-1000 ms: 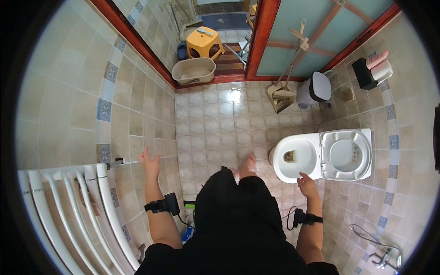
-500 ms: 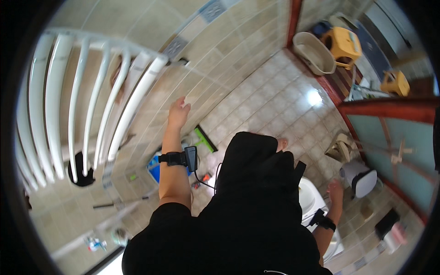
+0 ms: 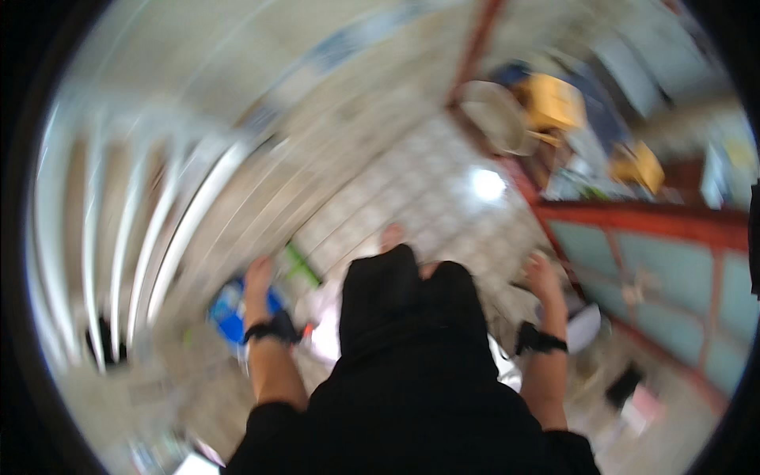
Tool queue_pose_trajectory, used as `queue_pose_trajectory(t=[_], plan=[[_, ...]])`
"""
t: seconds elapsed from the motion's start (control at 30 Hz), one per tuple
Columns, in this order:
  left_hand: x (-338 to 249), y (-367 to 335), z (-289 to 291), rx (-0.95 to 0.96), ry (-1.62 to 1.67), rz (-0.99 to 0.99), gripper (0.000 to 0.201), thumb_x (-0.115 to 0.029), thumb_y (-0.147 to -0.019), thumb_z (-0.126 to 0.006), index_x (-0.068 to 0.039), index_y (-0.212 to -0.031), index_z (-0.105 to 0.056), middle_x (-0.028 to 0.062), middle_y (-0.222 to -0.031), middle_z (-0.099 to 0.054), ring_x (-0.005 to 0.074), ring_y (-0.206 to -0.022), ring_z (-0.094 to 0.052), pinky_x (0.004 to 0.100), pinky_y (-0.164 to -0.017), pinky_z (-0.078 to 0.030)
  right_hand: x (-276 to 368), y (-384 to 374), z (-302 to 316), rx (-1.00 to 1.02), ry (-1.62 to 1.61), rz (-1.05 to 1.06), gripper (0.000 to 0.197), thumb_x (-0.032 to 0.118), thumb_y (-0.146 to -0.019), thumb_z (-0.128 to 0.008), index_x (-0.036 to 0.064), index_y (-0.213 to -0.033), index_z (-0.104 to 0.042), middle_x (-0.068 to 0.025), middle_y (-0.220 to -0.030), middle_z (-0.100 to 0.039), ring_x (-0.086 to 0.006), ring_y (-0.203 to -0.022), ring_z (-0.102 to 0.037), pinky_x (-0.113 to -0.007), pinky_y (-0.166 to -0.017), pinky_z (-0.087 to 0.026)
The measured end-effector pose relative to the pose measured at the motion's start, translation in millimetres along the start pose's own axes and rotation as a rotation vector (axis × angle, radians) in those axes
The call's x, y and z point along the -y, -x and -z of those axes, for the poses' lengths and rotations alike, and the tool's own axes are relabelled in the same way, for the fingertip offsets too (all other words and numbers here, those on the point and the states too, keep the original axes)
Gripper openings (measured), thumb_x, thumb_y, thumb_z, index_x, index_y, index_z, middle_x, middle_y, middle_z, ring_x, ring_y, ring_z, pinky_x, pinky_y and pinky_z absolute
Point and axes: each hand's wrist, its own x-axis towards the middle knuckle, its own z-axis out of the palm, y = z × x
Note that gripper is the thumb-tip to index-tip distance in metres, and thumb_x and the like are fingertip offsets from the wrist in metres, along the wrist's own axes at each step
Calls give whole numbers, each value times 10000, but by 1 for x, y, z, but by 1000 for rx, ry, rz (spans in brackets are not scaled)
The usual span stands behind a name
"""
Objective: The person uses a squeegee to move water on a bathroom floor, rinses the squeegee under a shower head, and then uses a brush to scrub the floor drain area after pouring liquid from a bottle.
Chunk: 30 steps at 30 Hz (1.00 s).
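Head view, motion-blurred: slim green bar-shaped tool head (image 3: 303,265) on the floor just right of the left hand (image 3: 258,275), long axis diagonal, upper left to lower right. Left hand points up, overlapping a blue plastic basin (image 3: 229,323); contact unclear. Right hand (image 3: 542,273) points up, slightly left, near the red-framed frosted-glass door (image 3: 669,285). Finger spread, both hands: cannot tell. Versus half a second ago, left hand lower, right higher.

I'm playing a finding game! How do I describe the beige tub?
Find the red door frame, upper right. At its left corner, beside a yellow stool, sits the beige tub. Unlike the bright stool, it's pale and hollow.
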Motion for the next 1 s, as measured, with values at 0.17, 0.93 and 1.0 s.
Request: queue_pose_trajectory(t=[0.17, 0.93, 1.0], plan=[[-102, -39, -75, 273, 182, -13, 408, -120, -822, -545, -88, -1225, -485, -14, -817, -573, 62, -599, -513, 199, -506, -415, 13, 32, 33, -196, 91, -142, 360, 228, -828, -492, 54, -1139, -539, -197, -1099, -569, -345, -1025, -532, -417, -872, -424], [-514, 141, -425, 1279, -518, -786, 97, -181, -869, -546, -86, -857, -561, 9, -769, -609, 73, -657, -556, 195, -547, -400, -39, 316, -304, -409, -835, -1229, 367, 250, -796, -497, 41, -1082, -593, -190, -1131, -564, -332, -1066, -527, -407, -913, -416], [-522, 157, -454, 1369, -563, -824, 96, -148, -882, -521, -70, -892, -577, 8, -788, -614, 74, -659, -558, 194, -557, -407, -43, 317, -301, -520, -883, -1260, 382, 264, -801, -501, 41, -1099, -586, -192, -1134, -562, -333, -1071, -524, -402, -920, -412]])
